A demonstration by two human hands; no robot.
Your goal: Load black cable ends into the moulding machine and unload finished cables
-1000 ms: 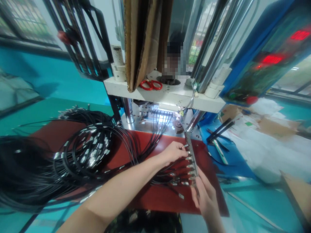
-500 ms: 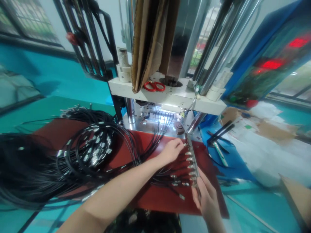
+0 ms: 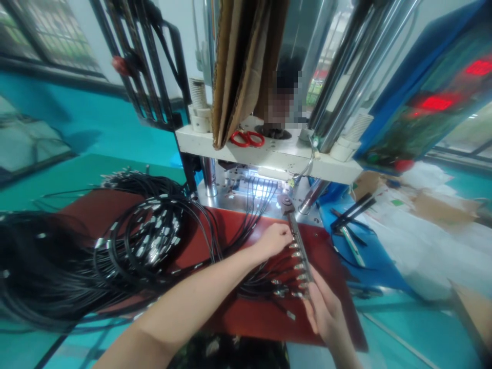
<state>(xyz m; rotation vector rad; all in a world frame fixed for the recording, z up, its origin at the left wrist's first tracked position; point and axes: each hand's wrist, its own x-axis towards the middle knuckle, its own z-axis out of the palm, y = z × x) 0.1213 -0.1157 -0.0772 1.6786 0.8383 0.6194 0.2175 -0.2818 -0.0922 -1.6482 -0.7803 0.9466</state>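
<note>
Grey metal bar (image 3: 302, 251) slanted from eleven to five o'clock over the red mat (image 3: 261, 320), its near end pinched by the right hand (image 3: 326, 307), while the left hand (image 3: 273, 241), nearer its far end on the nine o'clock side, curled narrowly, its hold unclear.

Red work mat (image 3: 230, 323) viewed from above by one head-worn camera, faced forward and down, forearms seen close at the lower edge, press (image 3: 269, 154) framed farther off, upper centre
</note>
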